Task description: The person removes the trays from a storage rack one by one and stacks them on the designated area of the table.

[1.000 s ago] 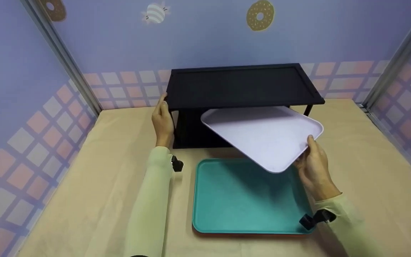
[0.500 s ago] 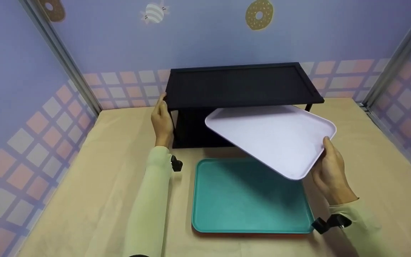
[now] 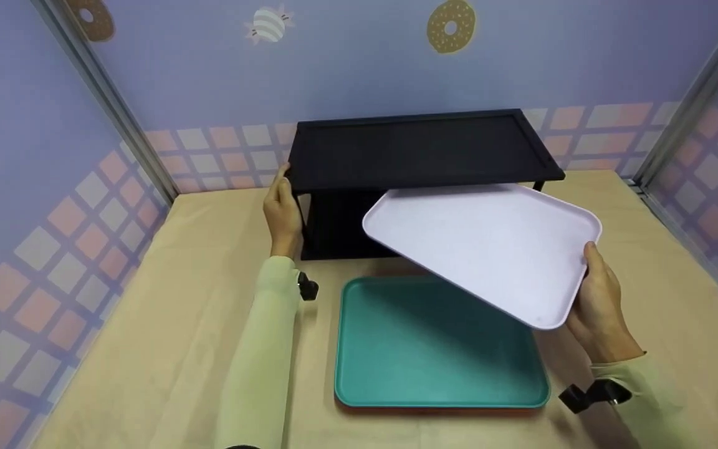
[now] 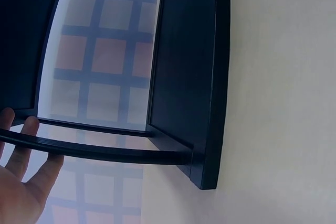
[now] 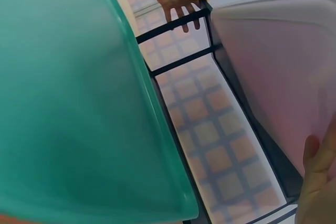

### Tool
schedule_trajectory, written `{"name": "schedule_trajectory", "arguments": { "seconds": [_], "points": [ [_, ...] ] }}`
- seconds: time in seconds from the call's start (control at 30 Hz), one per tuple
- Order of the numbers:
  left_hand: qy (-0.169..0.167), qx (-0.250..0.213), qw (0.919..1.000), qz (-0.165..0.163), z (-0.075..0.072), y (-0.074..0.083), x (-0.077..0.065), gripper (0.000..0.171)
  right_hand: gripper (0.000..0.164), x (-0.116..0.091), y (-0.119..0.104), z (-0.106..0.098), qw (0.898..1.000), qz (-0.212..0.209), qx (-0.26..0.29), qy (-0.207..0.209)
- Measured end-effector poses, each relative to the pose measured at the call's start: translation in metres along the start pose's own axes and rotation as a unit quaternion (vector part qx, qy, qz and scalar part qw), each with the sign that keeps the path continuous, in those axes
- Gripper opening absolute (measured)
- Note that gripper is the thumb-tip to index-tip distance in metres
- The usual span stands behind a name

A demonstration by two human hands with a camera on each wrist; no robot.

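Note:
A black two-level rack [image 3: 421, 149] stands at the back of the table. My left hand [image 3: 283, 215] holds its left front corner; in the left wrist view the fingers [image 4: 44, 174] pass across the upright post. My right hand [image 3: 602, 305] grips the right edge of a pale lilac tray [image 3: 490, 249], thumb on top and fingers underneath. The tray is turned at an angle, and its far part is hidden under the rack's top shelf. Below it, a teal tray [image 3: 434, 355] lies on the table, with a thin orange-red edge showing under its front.
A cream cloth [image 3: 166, 349] covers the table. Patterned walls stand behind and at both sides, with a metal corner post [image 3: 110, 93] at left. The lilac tray overhangs the teal tray's back right part. Each wrist carries a small black camera [image 3: 308, 287].
The lilac tray has moved right and toward me with my right hand, so more of it shows from under the shelf. My left hand and the rack have stayed nearly still.

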State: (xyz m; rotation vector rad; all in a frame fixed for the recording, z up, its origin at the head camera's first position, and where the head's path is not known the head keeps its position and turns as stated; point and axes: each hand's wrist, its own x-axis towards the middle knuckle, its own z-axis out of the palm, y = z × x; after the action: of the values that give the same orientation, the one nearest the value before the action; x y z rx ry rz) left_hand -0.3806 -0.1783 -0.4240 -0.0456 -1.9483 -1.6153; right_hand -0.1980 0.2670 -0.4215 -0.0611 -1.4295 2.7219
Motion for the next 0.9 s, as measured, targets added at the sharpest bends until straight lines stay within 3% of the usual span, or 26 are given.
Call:
{"name": "schedule_trajectory", "arguments": {
  "seconds": [0.53, 0.77, 0.9],
  "points": [
    [0.012, 0.010, 0.9998, 0.008, -0.002, -0.002, 0.003, 0.043, 0.059, -0.007, 0.003, -0.006, 0.997, 0.014, -0.070, 0.012],
    [0.000, 0.006, 1.0000, -0.005, -0.002, 0.001, 0.000, 0.045, 0.052, -0.010, 0.005, -0.012, 0.993, 0.029, -0.108, 0.033],
    [-0.001, 0.009, 1.0000, 0.000, -0.003, 0.000, 0.000, 0.045, 0.057, -0.010, 0.005, -0.014, 0.991, 0.031, -0.123, 0.036]
  ]
}}
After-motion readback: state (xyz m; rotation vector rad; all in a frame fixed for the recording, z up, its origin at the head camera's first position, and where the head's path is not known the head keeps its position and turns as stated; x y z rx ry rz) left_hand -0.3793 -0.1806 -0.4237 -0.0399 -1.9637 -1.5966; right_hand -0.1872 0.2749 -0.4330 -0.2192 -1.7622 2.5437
